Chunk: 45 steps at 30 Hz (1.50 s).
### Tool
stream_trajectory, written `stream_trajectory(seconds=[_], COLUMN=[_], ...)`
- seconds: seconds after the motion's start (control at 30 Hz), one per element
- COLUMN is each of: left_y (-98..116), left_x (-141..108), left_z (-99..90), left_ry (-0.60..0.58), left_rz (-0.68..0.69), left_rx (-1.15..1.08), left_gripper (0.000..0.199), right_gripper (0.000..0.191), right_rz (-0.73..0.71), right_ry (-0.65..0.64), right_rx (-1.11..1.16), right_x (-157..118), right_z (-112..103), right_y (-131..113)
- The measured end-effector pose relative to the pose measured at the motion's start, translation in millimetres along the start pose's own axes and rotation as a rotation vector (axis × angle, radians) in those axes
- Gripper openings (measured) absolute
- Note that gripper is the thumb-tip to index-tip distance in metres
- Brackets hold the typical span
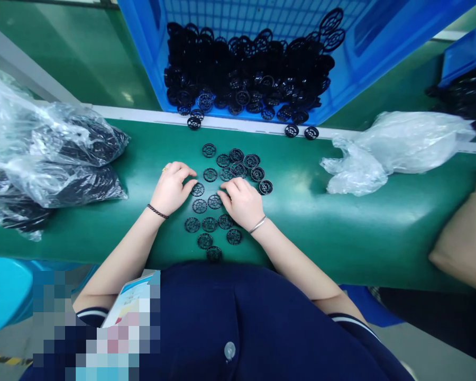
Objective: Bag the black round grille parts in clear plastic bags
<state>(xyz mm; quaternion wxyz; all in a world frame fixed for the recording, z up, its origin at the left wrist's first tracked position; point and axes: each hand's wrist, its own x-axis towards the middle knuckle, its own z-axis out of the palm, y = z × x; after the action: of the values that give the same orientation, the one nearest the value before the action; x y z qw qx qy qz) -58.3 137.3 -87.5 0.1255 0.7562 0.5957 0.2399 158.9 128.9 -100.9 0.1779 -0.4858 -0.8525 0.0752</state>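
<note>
Several round black plastic spoked discs lie spread over the green tabletop (297, 233) between and around my hands. My left hand (172, 186) has its thumb and forefinger bent at the near left edge of one black spoked disc (198, 190), holding it by the rim. Across from it, my right hand (244, 203) has thumb and fingers drawn in at the rim of another black spoked disc (214, 201). Beyond the right hand, more discs sit in a cluster, some overlapping, such as a deeper-rimmed one (265, 187). Part of that cluster is hidden by my right fingers.
A tilted blue crate (143, 47) heaped with black discs (246, 69) stands at the back. Clear bags of black parts (79, 153) lie at the left, a crumpled plastic bag (404, 148) at the right. Another person's arm (468, 238) rests at the right edge.
</note>
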Motion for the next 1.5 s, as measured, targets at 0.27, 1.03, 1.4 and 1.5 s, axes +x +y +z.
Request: stream_trajectory(seconds=[0.27, 1.03, 1.4, 1.5], left_y=[14.0, 47.7, 49.7, 44.1], left_x=[18.0, 37.2, 26.4, 17.0], left_z=[20.1, 36.6, 39.0, 32.9], left_ry=[-0.123, -0.178, -0.159, -0.176], left_rz=[0.125, 0.276, 0.064, 0.055], left_rx=[-0.046, 0.010, -0.087, -0.091], left_gripper=[0.018, 0.017, 0.014, 0.012], right_gripper=[0.019, 0.030, 0.036, 0.032], right_rz=[0.035, 0.114, 0.105, 0.071], right_ry=[0.004, 0.135, -0.057, -0.047], right_rx=[-0.083, 0.014, -0.058, -0.016], right_x=[4.1, -13.8, -26.4, -33.9], right_z=[3.5, -3.7, -12.8, -19.2], right_y=[6.0, 20.4, 6.4, 4.7])
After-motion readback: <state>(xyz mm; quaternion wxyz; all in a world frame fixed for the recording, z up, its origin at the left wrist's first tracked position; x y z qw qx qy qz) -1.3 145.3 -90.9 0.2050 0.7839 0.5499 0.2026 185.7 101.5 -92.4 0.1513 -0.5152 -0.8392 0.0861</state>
